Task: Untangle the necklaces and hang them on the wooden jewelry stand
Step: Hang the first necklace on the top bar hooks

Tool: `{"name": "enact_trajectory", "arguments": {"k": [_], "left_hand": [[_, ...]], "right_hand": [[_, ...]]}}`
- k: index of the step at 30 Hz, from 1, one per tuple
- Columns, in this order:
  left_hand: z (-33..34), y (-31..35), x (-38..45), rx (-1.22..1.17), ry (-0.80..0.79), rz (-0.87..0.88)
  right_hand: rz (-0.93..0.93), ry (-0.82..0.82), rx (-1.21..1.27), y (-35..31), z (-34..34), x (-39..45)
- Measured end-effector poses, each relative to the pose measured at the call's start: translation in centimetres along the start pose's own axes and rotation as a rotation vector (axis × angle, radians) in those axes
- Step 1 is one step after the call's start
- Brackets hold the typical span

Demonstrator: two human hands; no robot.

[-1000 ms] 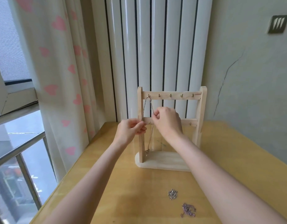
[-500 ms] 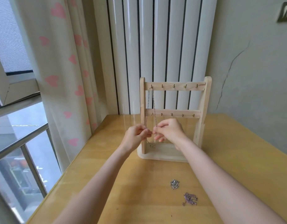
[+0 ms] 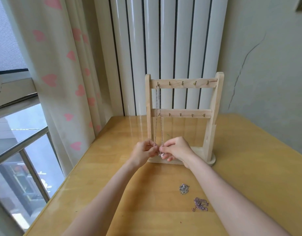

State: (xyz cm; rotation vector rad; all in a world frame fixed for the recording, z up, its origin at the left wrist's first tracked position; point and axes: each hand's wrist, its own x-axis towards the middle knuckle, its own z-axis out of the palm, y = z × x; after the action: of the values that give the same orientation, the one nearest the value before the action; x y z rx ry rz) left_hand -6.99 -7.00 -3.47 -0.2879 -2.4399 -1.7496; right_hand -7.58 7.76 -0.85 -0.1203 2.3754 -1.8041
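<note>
A wooden jewelry stand [image 3: 213,120] with two hook rails stands at the back of the table. A thin silver necklace [image 3: 157,106] hangs from the leftmost hook of the top rail. In front of the stand's base, my left hand [image 3: 144,153] pinches the chain's left strand and my right hand [image 3: 176,149] pinches its right strand, with the pendant between my fingertips. A tangled silver necklace [image 3: 184,189] and a tangled purplish necklace [image 3: 200,203] lie on the table nearer me, beside my right forearm.
The yellow wooden table [image 3: 249,159] meets a white ribbed radiator [image 3: 167,48] and a cracked wall at the back. A curtain with pink hearts [image 3: 61,74] and a window with a metal rail flank the table's left edge.
Both hands have slid down the hanging chain from the lower rail to just above the stand's base. The view has tilted downward.
</note>
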Motion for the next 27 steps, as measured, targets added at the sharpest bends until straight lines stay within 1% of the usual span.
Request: {"name": "enact_trajectory", "arguments": {"k": [7,13,16,19,21,23,25,27], "left_hand": [[-0.5,-0.4,-0.2,0.033,0.033,0.026],[-0.8,-0.5,-0.4,0.097,0.064,0.019],[-1.0,-0.5,-0.6,0.193,0.085,-0.023],[-1.0,-0.6,-1.2,0.276,0.082,-0.079],[-0.5,-0.1,-1.9,0.336,0.048,-0.062],[0.2,0.5,-2.4,0.422,-0.012,-0.027],[1.4,1.4,-3.3,0.488,-0.112,-0.018],[3.0,1.8,-4.4,0.537,-0.195,-0.035]], "right_hand": [[0.018,-0.037,0.02,0.4,0.8,0.4],[0.017,-0.046,-0.036,0.3,1.2,0.6],[0.025,-0.041,-0.186,0.2,0.4,0.4],[-0.017,0.029,-0.418,-0.1,-1.3,-0.1],[-0.033,-0.014,-0.545,-0.6,-2.6,-1.2],[-0.011,-0.151,-0.662,-1.0,-3.4,-2.6],[0.015,-0.239,-0.73,-0.9,-3.8,-4.6],[-0.014,-0.224,-0.776,-0.1,-4.1,-6.2]]}}
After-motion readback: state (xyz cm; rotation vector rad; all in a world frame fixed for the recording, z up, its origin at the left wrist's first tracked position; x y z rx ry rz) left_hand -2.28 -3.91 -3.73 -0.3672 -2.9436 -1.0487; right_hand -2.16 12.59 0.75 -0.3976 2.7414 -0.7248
